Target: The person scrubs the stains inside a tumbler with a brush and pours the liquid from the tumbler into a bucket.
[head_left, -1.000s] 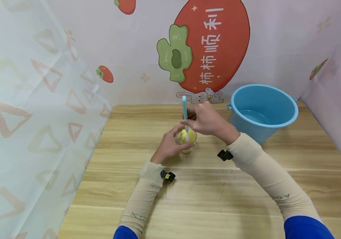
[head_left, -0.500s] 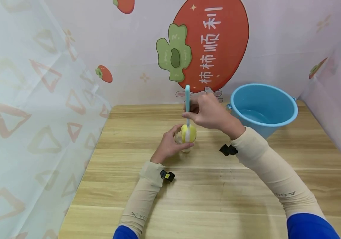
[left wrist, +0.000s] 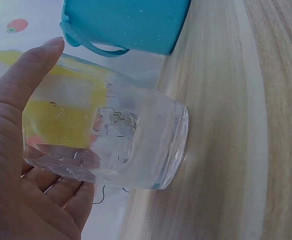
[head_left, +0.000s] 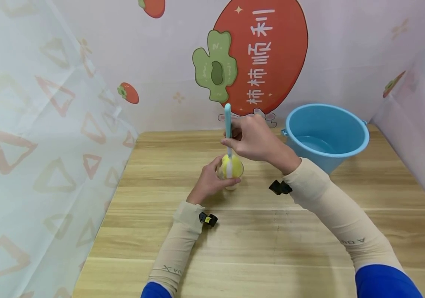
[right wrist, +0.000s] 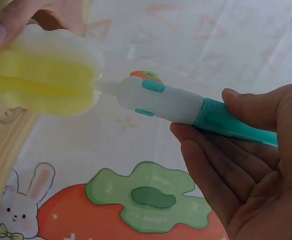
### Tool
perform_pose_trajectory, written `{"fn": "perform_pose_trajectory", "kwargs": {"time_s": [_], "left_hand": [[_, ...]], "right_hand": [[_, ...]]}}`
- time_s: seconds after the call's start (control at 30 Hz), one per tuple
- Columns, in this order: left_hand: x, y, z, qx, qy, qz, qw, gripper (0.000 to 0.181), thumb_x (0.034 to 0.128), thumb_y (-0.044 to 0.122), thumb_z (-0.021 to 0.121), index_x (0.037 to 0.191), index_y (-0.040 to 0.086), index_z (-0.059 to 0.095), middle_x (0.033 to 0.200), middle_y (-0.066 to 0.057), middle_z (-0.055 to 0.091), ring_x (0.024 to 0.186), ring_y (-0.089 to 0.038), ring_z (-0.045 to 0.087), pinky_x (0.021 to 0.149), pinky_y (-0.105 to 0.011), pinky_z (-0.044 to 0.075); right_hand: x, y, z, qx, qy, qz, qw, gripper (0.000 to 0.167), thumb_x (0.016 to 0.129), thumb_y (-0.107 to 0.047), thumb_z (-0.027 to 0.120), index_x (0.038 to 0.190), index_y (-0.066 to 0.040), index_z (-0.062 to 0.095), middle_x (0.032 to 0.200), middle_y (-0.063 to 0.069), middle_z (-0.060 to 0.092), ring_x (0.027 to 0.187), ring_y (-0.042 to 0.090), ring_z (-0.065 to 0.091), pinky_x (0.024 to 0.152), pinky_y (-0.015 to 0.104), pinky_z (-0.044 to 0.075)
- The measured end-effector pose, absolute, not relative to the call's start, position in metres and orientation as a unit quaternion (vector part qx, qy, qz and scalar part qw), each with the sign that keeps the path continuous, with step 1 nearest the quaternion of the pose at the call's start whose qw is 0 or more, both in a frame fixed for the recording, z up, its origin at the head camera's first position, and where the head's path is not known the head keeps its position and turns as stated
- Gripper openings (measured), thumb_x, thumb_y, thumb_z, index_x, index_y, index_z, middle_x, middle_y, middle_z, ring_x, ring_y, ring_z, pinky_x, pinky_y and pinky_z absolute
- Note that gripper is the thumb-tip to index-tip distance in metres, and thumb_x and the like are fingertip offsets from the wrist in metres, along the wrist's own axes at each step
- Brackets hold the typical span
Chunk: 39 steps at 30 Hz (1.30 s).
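The right hand [head_left: 251,138] hangs at one o'clock from the glass [left wrist: 146,140], its forearm coming in from four o'clock; the left hand [head_left: 208,180] sits at nine o'clock, its forearm rising from seven. The right pinches the teal handle of a sponge brush [head_left: 228,124], thumb on one side and fingers along the other. The left curls round the upper part of the glass, thumb opposite fingers. The brush handle points to twelve o'clock, and its yellow-and-white sponge head [right wrist: 45,82] is partly inside the glass, the rest bulging out past the rim. The glass is clear, with droplets on its wall; its base is close to the wooden table [head_left: 249,248], though contact is hard to tell. A blue bucket [head_left: 320,161] stands on the table, between two and three o'clock from the glass.
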<state>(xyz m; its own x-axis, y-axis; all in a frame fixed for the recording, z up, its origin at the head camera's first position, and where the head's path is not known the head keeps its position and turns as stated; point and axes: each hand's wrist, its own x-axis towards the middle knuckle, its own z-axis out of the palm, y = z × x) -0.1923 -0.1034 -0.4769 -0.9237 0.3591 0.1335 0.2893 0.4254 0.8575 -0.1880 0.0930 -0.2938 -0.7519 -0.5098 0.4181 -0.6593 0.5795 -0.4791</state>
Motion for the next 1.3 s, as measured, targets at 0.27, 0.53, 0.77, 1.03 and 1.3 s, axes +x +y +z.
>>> {"fn": "perform_pose_trajectory", "kwargs": {"time_s": [0.27,0.53,0.77,1.03,1.3], "left_hand": [[-0.191,-0.103,-0.477,0.190,0.841,0.504,0.046,0.083,0.0817,0.053,0.090,0.153,0.041,0.048,0.148,0.010,0.061,0.138,-0.022,0.057,0.113,-0.056,0.048],[-0.192,-0.104,-0.476,0.198,0.845,0.496,0.032,0.067,0.0831,0.047,0.090,0.137,0.025,0.058,0.117,0.003,0.070,0.103,-0.018,0.065,0.088,-0.037,0.055],[-0.192,-0.104,-0.477,0.194,0.841,0.503,0.043,0.076,0.0831,0.052,0.089,0.148,0.035,0.053,0.133,0.008,0.067,0.119,-0.018,0.063,0.101,-0.045,0.054],[-0.192,-0.104,-0.478,0.193,0.837,0.510,0.037,0.068,0.0818,0.050,0.090,0.138,0.028,0.058,0.122,0.006,0.071,0.113,-0.016,0.066,0.098,-0.043,0.054],[-0.191,-0.105,-0.476,0.182,0.843,0.505,0.032,0.076,0.0805,0.054,0.090,0.144,0.031,0.055,0.125,0.005,0.070,0.110,-0.018,0.066,0.093,-0.042,0.056]], "right_hand": [[-0.189,0.087,-0.328,0.314,-0.883,0.340,0.074,0.015,0.095,-0.018,0.080,0.095,-0.004,0.076,0.086,0.008,0.081,0.078,0.019,0.079,0.071,0.036,0.064],[-0.184,0.085,-0.307,0.330,-0.864,0.358,0.130,0.015,0.094,-0.017,0.081,0.096,-0.004,0.077,0.088,0.008,0.081,0.081,0.020,0.081,0.076,0.039,0.066],[-0.184,0.085,-0.328,0.303,-0.874,0.369,0.089,0.014,0.096,-0.018,0.080,0.094,-0.004,0.077,0.087,0.007,0.081,0.078,0.016,0.079,0.073,0.034,0.064],[-0.185,0.086,-0.320,0.327,-0.845,0.397,0.148,0.012,0.094,-0.014,0.082,0.095,-0.002,0.077,0.087,0.009,0.081,0.077,0.018,0.080,0.071,0.034,0.065],[-0.185,0.084,-0.335,0.313,-0.860,0.384,0.120,0.014,0.095,-0.018,0.081,0.097,-0.004,0.077,0.091,0.008,0.082,0.081,0.019,0.081,0.074,0.034,0.065]]}}
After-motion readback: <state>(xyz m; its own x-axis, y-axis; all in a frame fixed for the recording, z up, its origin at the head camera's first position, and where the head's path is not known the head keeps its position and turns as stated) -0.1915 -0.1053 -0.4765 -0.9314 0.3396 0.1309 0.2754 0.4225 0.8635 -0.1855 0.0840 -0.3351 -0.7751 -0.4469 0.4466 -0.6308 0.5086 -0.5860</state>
